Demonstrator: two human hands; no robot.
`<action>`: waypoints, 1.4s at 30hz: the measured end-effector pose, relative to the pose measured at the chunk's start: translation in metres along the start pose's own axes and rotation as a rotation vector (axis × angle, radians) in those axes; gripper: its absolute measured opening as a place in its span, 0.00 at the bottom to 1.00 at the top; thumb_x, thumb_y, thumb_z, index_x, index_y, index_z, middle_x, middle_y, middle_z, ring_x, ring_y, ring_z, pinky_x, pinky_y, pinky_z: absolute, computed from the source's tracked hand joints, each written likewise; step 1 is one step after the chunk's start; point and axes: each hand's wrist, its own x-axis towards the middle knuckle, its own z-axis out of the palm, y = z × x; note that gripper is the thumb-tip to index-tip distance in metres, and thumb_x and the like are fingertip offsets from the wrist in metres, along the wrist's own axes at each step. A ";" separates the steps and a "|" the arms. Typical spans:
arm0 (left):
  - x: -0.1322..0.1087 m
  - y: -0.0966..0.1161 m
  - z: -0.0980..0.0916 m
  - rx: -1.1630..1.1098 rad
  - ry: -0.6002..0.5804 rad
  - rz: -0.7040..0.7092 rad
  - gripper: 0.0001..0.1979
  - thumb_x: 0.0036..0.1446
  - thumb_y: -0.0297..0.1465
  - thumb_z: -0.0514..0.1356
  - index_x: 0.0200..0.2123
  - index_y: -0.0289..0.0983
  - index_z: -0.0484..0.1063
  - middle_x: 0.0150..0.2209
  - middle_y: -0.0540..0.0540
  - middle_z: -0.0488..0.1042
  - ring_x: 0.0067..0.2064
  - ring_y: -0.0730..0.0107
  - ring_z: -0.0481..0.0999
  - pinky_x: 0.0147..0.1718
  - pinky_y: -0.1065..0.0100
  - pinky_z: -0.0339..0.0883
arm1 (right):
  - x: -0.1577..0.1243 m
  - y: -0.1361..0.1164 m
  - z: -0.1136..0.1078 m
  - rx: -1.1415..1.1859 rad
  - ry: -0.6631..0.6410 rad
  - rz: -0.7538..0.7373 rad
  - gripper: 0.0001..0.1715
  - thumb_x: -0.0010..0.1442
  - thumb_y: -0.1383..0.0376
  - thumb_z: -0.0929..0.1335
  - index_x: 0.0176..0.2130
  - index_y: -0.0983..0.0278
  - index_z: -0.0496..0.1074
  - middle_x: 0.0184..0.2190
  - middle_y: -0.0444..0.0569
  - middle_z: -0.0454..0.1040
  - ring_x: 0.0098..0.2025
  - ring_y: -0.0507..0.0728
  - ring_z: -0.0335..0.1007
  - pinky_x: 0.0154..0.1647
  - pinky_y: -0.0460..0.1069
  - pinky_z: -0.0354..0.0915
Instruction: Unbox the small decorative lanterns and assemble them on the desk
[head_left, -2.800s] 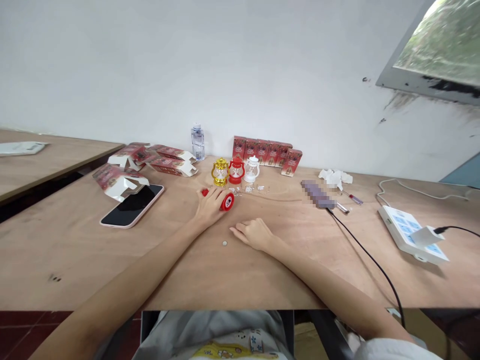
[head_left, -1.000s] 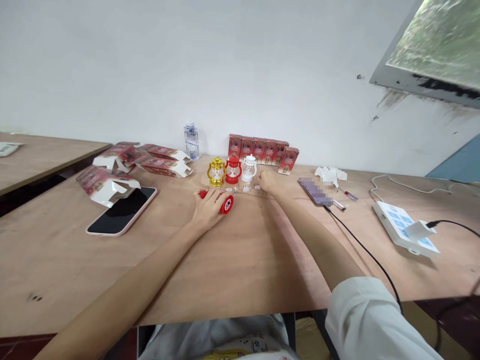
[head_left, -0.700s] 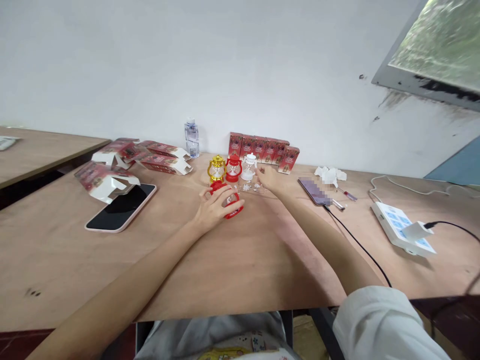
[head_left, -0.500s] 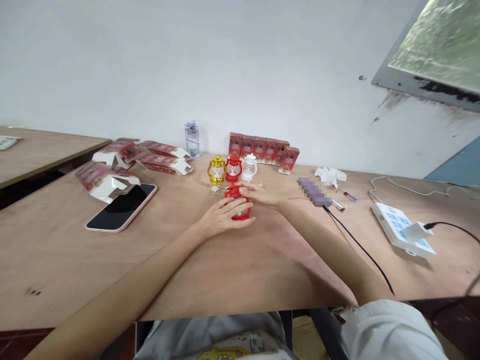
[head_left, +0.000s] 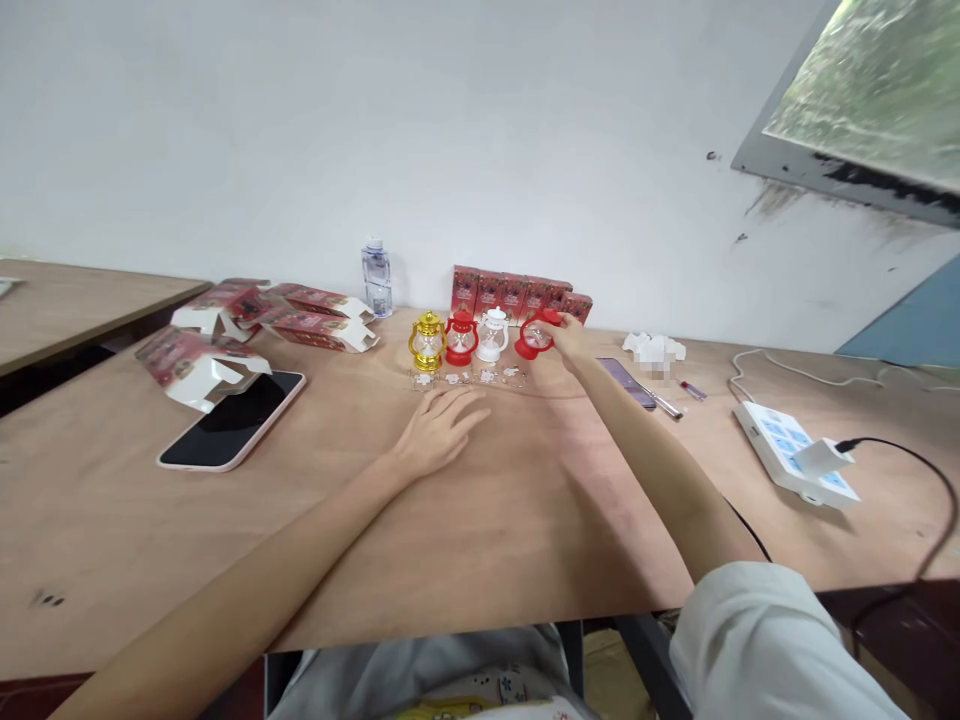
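My right hand (head_left: 572, 338) grips a small red lantern (head_left: 534, 338) by its top, tilted, at the right end of the lantern row. To its left stand a white lantern (head_left: 493, 336), another red lantern (head_left: 461, 340) and a gold lantern (head_left: 428, 343), all upright. My left hand (head_left: 437, 432) rests on the table, fingers spread and holding nothing. Just beyond its fingertips lie small clear pieces with white shapes (head_left: 454, 379), in front of the lanterns; their exact kind is too small to tell.
Red boxes (head_left: 514, 292) stand by the wall behind the lanterns. A water bottle (head_left: 377, 280), opened red cartons (head_left: 315, 325) and a black-screened phone (head_left: 232, 420) are leftward. Rightward are a second phone (head_left: 625, 382), crumpled tissue (head_left: 654, 348), a screwdriver (head_left: 691, 390) and a power strip (head_left: 787, 450).
My right hand has carried the red lantern from between both hands to the right of the white one. My left hand has let go of it and stays low on the table.
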 end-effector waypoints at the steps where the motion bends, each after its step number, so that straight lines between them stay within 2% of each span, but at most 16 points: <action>1: 0.000 0.000 0.000 0.002 -0.004 -0.002 0.20 0.55 0.23 0.52 0.51 0.41 0.67 0.56 0.42 0.67 0.58 0.59 0.64 0.54 0.54 0.55 | 0.004 0.005 0.008 -0.020 0.016 -0.008 0.22 0.47 0.63 0.70 0.43 0.67 0.65 0.44 0.53 0.72 0.43 0.54 0.70 0.45 0.50 0.65; 5: -0.001 -0.002 -0.002 0.012 -0.006 -0.004 0.17 0.55 0.23 0.52 0.46 0.39 0.69 0.53 0.41 0.69 0.55 0.58 0.66 0.52 0.54 0.55 | 0.017 0.014 0.038 -0.124 0.037 -0.020 0.22 0.46 0.64 0.71 0.42 0.67 0.67 0.43 0.52 0.73 0.45 0.55 0.69 0.48 0.51 0.62; 9: -0.001 -0.004 -0.002 -0.022 -0.035 -0.026 0.16 0.54 0.23 0.52 0.45 0.40 0.69 0.52 0.41 0.69 0.54 0.58 0.66 0.51 0.53 0.55 | 0.018 0.016 0.049 -0.227 0.010 -0.003 0.23 0.45 0.64 0.72 0.42 0.68 0.67 0.41 0.55 0.73 0.43 0.58 0.69 0.45 0.52 0.63; 12: -0.001 -0.005 -0.001 -0.054 -0.043 -0.034 0.16 0.54 0.23 0.52 0.45 0.40 0.69 0.51 0.41 0.69 0.53 0.58 0.67 0.51 0.53 0.55 | -0.003 0.020 0.043 -0.305 0.060 -0.038 0.24 0.50 0.62 0.69 0.47 0.67 0.64 0.48 0.59 0.68 0.51 0.60 0.64 0.50 0.54 0.60; 15: -0.001 -0.006 0.000 -0.072 -0.033 -0.030 0.15 0.53 0.23 0.52 0.44 0.40 0.69 0.50 0.41 0.70 0.52 0.58 0.67 0.51 0.54 0.55 | -0.039 0.027 0.031 -0.374 0.082 -0.123 0.19 0.55 0.63 0.65 0.47 0.65 0.65 0.52 0.58 0.63 0.55 0.61 0.58 0.56 0.56 0.54; 18: -0.001 -0.007 0.001 -0.073 -0.014 -0.038 0.14 0.53 0.23 0.52 0.43 0.39 0.69 0.49 0.42 0.71 0.51 0.59 0.68 0.51 0.55 0.54 | -0.070 0.035 0.022 -0.456 -0.024 -0.228 0.12 0.52 0.63 0.67 0.40 0.62 0.70 0.51 0.53 0.65 0.55 0.61 0.58 0.58 0.57 0.51; 20: -0.001 -0.007 0.001 -0.069 -0.005 -0.044 0.13 0.54 0.23 0.52 0.42 0.38 0.69 0.48 0.42 0.71 0.50 0.59 0.68 0.50 0.56 0.55 | -0.081 0.039 0.020 -0.575 -0.119 -0.293 0.11 0.53 0.61 0.68 0.38 0.60 0.72 0.52 0.52 0.64 0.55 0.62 0.56 0.58 0.59 0.49; 23: -0.001 -0.008 0.001 -0.075 -0.009 -0.047 0.12 0.54 0.24 0.52 0.41 0.38 0.69 0.48 0.42 0.71 0.50 0.59 0.68 0.49 0.56 0.55 | -0.085 0.040 0.020 -0.707 -0.195 -0.334 0.13 0.55 0.57 0.67 0.40 0.58 0.74 0.56 0.52 0.61 0.58 0.64 0.51 0.57 0.63 0.47; 28: -0.001 -0.009 0.001 -0.111 -0.048 -0.080 0.12 0.54 0.24 0.52 0.40 0.39 0.69 0.48 0.43 0.71 0.49 0.59 0.69 0.48 0.56 0.54 | -0.085 0.037 0.022 -0.813 -0.255 -0.390 0.11 0.58 0.58 0.66 0.39 0.56 0.76 0.57 0.49 0.61 0.61 0.66 0.46 0.57 0.66 0.44; 33: -0.001 -0.009 0.001 -0.107 -0.051 -0.079 0.11 0.54 0.24 0.52 0.40 0.39 0.69 0.47 0.43 0.72 0.48 0.60 0.69 0.48 0.55 0.54 | -0.091 0.031 0.022 -0.929 -0.271 -0.537 0.13 0.62 0.60 0.63 0.39 0.61 0.76 0.56 0.53 0.63 0.59 0.66 0.49 0.57 0.64 0.45; 36: 0.000 -0.009 0.001 -0.080 -0.065 -0.137 0.11 0.54 0.25 0.52 0.39 0.39 0.70 0.46 0.43 0.72 0.48 0.59 0.69 0.47 0.55 0.54 | -0.092 0.029 0.023 -0.956 -0.264 -0.632 0.14 0.62 0.61 0.62 0.37 0.63 0.75 0.55 0.53 0.64 0.58 0.65 0.51 0.56 0.62 0.46; 40: 0.002 -0.010 0.000 -0.039 -0.180 -0.301 0.12 0.55 0.27 0.51 0.41 0.37 0.71 0.44 0.41 0.73 0.48 0.57 0.69 0.47 0.55 0.56 | -0.091 0.031 0.025 -0.948 -0.209 -0.687 0.15 0.64 0.62 0.61 0.37 0.64 0.75 0.53 0.55 0.67 0.56 0.64 0.54 0.55 0.60 0.49; 42: 0.003 -0.012 0.001 -0.074 -0.257 -0.325 0.15 0.57 0.31 0.51 0.46 0.37 0.69 0.47 0.41 0.72 0.50 0.57 0.68 0.50 0.54 0.56 | -0.090 0.033 0.026 -0.940 -0.153 -0.704 0.16 0.64 0.63 0.60 0.37 0.65 0.75 0.52 0.56 0.67 0.56 0.64 0.54 0.55 0.60 0.50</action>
